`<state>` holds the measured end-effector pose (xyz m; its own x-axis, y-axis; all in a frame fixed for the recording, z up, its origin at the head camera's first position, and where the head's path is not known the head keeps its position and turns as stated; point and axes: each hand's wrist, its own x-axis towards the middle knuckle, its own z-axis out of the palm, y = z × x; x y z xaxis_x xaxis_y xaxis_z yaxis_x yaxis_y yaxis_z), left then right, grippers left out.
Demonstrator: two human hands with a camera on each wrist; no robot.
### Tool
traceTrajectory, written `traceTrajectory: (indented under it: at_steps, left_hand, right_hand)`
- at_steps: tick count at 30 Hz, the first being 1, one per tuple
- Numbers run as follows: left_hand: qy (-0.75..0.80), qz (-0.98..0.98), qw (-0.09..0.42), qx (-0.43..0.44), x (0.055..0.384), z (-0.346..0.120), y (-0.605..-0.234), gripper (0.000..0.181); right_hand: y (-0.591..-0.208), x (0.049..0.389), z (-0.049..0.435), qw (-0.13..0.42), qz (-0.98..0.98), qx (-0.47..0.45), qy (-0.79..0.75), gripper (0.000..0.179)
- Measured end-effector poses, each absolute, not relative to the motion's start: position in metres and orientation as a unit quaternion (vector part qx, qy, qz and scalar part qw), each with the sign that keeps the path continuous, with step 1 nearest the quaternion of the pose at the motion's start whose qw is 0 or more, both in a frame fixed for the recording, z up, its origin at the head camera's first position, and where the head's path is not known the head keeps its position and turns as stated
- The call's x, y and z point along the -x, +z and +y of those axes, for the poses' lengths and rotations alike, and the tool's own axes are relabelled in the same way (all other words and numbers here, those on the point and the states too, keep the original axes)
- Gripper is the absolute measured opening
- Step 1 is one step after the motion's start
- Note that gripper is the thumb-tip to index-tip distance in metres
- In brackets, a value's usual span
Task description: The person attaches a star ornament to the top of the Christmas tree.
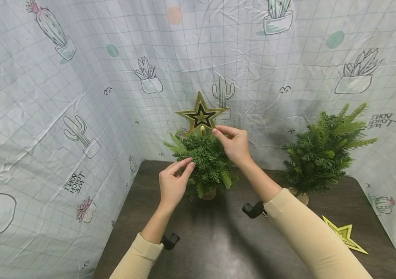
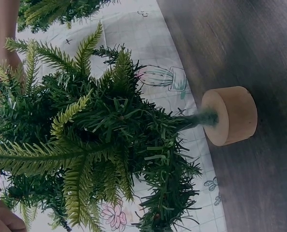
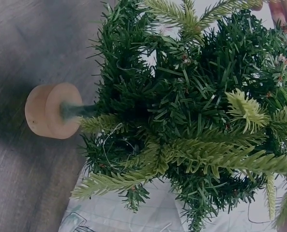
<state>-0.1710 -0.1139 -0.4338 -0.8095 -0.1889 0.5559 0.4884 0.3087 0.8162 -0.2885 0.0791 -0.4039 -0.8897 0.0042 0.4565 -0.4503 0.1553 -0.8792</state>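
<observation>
A gold star tree topper point(image 1: 201, 115) with a dark inner outline stands on top of a small artificial Christmas tree point(image 1: 206, 155). My right hand point(image 1: 237, 146) pinches the star's lower right point between thumb and fingers. Close against the tree's left-front branches is my left hand point(image 1: 172, 186), its thumb and index fingertips nearly together; whether a twig is between them I cannot tell. Both wrist views show the tree's foliage and its round wooden base point(image 2: 237, 115). In the left wrist view, part of the left hand point(image 2: 4, 217) shows at the lower left corner.
To the right stands a second small tree point(image 1: 323, 151) on a wooden base. A yellow-gold star point(image 1: 345, 233) lies near the right edge of the dark wooden table point(image 1: 204, 240), partly behind the right sleeve. A cactus-print curtain point(image 1: 191, 50) hangs behind and at both sides.
</observation>
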Motion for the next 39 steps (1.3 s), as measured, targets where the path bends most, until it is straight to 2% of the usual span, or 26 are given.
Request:
traceTrajectory:
  at_steps: [13,21,39]
  left_hand:
    - [-0.593,-0.745,0.288,0.105,0.17,-0.114,-0.432,0.02]
    - [-0.594,-0.745,0.288,0.092,0.167,-0.115,-0.429,0.025]
    - [-0.588,-0.737,0.309,0.125,0.157,-0.11,-0.417,0.025]
  right_hand:
    - [-0.399,0.284,0.084,0.168,-0.741,-0.135,0.636,0.023]
    - [-0.375,0.258,0.089,0.172,-0.731,-0.137,0.646,0.023]
    - [-0.383,0.237,0.111,0.179,-0.737,-0.135,0.638,0.023]
